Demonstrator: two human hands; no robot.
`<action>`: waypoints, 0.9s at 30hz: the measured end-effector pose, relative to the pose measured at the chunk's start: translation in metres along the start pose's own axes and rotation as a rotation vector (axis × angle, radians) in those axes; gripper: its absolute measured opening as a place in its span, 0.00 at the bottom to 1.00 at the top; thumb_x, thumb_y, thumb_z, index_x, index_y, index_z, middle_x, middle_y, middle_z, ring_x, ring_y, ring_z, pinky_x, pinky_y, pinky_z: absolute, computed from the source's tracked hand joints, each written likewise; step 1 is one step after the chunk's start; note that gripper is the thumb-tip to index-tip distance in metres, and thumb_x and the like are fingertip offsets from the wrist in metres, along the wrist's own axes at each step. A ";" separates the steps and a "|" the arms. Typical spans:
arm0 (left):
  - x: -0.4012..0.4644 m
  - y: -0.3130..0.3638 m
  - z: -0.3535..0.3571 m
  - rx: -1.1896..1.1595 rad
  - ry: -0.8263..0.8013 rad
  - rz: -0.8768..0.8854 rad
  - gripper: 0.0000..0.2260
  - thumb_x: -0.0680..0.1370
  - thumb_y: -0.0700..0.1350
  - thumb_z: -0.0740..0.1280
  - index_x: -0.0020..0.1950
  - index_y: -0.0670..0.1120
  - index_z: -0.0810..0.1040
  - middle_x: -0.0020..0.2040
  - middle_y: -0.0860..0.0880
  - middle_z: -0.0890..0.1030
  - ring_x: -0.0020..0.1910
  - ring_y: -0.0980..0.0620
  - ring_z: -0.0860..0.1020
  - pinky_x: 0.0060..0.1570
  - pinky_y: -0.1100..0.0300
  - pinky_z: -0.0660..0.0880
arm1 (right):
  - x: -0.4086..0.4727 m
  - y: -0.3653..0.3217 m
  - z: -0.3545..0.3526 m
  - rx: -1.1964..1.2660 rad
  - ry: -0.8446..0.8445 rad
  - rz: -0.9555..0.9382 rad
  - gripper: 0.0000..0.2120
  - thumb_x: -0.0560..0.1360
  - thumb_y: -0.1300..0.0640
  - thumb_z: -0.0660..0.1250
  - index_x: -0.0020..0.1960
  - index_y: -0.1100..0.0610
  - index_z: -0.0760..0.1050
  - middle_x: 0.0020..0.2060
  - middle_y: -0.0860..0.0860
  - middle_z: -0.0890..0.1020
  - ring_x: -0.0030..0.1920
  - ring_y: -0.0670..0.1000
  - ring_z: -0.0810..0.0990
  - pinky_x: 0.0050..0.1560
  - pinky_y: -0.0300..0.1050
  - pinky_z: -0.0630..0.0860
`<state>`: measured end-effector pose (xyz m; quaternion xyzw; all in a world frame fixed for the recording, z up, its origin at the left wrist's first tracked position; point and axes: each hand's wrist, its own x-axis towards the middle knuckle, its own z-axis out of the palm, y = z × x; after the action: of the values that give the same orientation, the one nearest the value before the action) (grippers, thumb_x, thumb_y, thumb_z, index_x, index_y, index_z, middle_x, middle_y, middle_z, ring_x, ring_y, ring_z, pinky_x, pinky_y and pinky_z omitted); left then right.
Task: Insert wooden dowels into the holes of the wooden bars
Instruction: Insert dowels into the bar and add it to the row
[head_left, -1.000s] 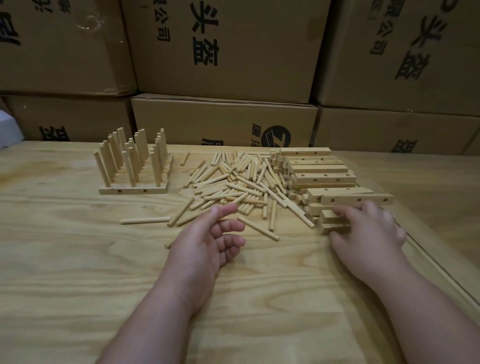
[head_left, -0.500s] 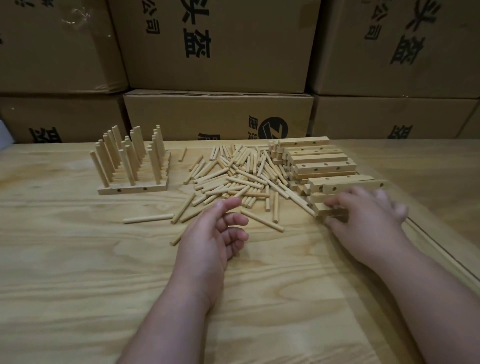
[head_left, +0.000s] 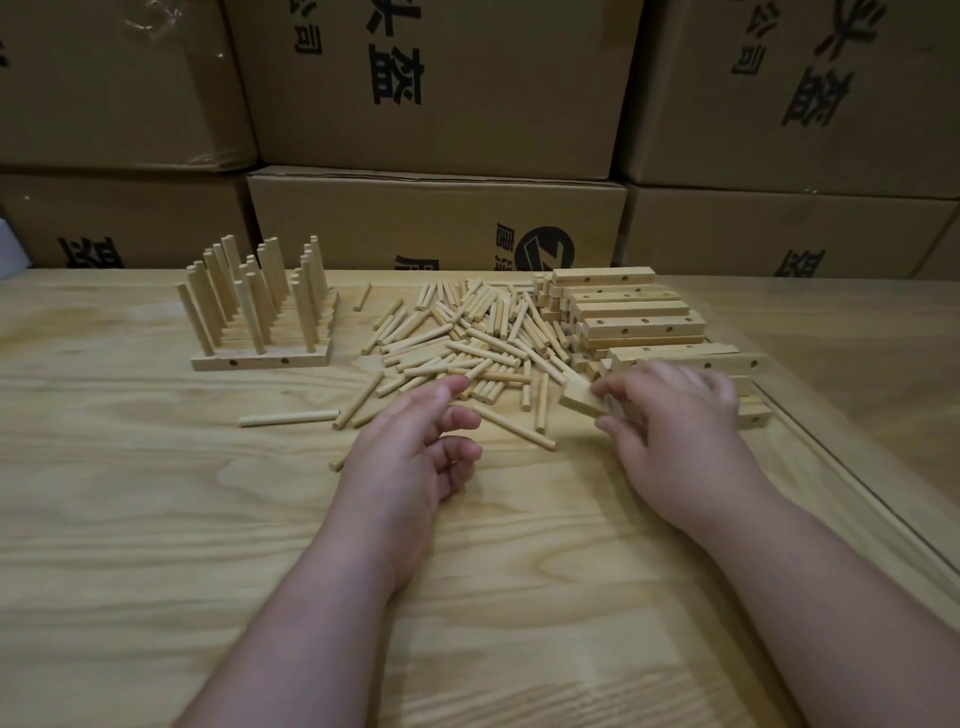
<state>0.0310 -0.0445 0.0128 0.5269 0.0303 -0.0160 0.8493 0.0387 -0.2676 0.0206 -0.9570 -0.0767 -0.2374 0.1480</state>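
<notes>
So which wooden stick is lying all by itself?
The pale round wooden dowel left of the left hand, apart from the pile.

This looks like a storeroom or a small workshop for packing and assembly work. Along the far side, large brown cardboard boxes (head_left: 426, 88) stand stacked in at least two rows, printed with black characters and a round logo, and they fill the whole background. In front of them is a wide work table (head_left: 130, 519) of pale plywood with strong grain. On it many same parts lie in bulk: a loose heap of wooden dowels (head_left: 457, 338) in the middle, a stack of drilled wooden bars (head_left: 634, 317) at the right, and finished bars with upright dowels (head_left: 260, 317) at the far left.
</notes>
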 end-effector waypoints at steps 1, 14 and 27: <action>0.000 -0.001 0.000 0.041 -0.008 0.015 0.08 0.82 0.44 0.65 0.57 0.47 0.83 0.39 0.49 0.82 0.33 0.54 0.78 0.37 0.59 0.75 | -0.002 -0.006 0.000 0.092 0.037 -0.027 0.13 0.77 0.52 0.69 0.61 0.43 0.77 0.52 0.38 0.73 0.59 0.46 0.71 0.65 0.45 0.62; 0.007 -0.008 -0.005 0.028 -0.011 0.056 0.06 0.82 0.45 0.66 0.51 0.47 0.82 0.47 0.47 0.87 0.46 0.53 0.85 0.46 0.56 0.79 | -0.006 -0.043 0.024 0.468 0.059 -0.246 0.16 0.76 0.50 0.69 0.63 0.50 0.79 0.49 0.43 0.79 0.48 0.42 0.78 0.47 0.38 0.75; 0.010 0.001 -0.005 -0.255 0.150 -0.009 0.11 0.85 0.46 0.61 0.62 0.44 0.77 0.48 0.44 0.88 0.41 0.50 0.86 0.39 0.55 0.82 | 0.004 -0.037 0.029 0.433 -0.100 -0.161 0.27 0.77 0.32 0.54 0.72 0.42 0.70 0.70 0.39 0.70 0.72 0.42 0.66 0.69 0.43 0.65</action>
<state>0.0406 -0.0397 0.0109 0.4142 0.0980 0.0236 0.9046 0.0467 -0.2230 0.0072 -0.9044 -0.2088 -0.1789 0.3263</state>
